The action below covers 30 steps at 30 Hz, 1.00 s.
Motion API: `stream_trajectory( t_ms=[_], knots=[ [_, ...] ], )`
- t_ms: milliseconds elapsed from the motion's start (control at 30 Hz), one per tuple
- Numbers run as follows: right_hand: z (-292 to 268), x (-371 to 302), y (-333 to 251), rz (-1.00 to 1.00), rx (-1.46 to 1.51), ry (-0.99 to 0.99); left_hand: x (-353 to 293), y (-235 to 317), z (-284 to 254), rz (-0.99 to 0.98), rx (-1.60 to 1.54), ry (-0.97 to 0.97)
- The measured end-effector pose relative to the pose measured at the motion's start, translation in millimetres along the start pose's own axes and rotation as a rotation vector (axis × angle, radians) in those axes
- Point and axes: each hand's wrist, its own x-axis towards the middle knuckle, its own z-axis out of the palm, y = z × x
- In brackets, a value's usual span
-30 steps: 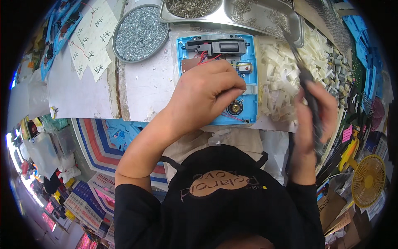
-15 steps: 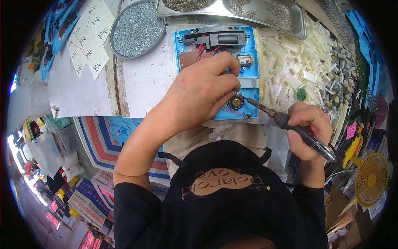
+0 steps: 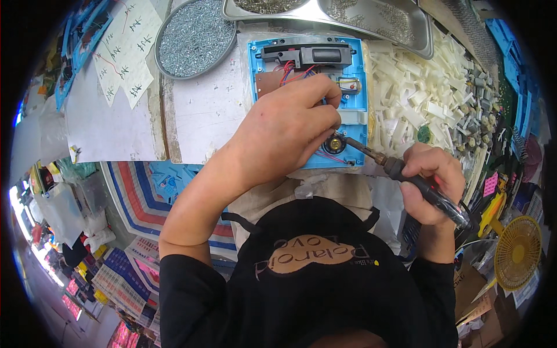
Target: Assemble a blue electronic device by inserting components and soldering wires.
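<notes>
A blue plastic casing [image 3: 361,152] lies on the table in front of me, with a black module [image 3: 316,55], a brown board [image 3: 266,83] and red and blue wires inside. My left hand [image 3: 290,124] reaches over it, thumb and fingers pinched together just above a small round black speaker [image 3: 335,143]. Whatever is between those fingertips is too small and hidden to tell. In my right hand [image 3: 434,180] is a soldering iron [image 3: 400,170], gripped by its dark handle. Its tip points left, at the speaker's edge beside my left fingertips.
A round tray of screws [image 3: 194,40] stands at the back left, beside metal trays [image 3: 426,40] of small parts. White plastic pieces [image 3: 406,87] are heaped right of the casing. Marked paper [image 3: 130,52] lies at the left; a yellow fan [image 3: 517,252] stands at the lower right.
Both hands keep almost the same pose, with the iron's tip still at the speaker. The casing and trays appear slightly further right in the picture.
</notes>
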Motion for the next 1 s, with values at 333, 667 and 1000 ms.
stream_trajectory(
  t_ms=[333, 667, 1000],
  knots=[
    [-17.7, -13.2, -8.5, 0.045, 0.064, 0.067, -1.0, -2.0, -1.4, 0.0, -0.044, 0.003],
    [-21.4, -17.3, -3.0, 0.038, 0.106, 0.125, -1.7, -1.8, 5.6, -0.058, -0.104, 0.08],
    [-16.6, -12.6, -0.8, -0.01, 0.029, 0.058, -2.1, 4.6, 7.6, -0.01, 0.03, 0.042]
  ],
)
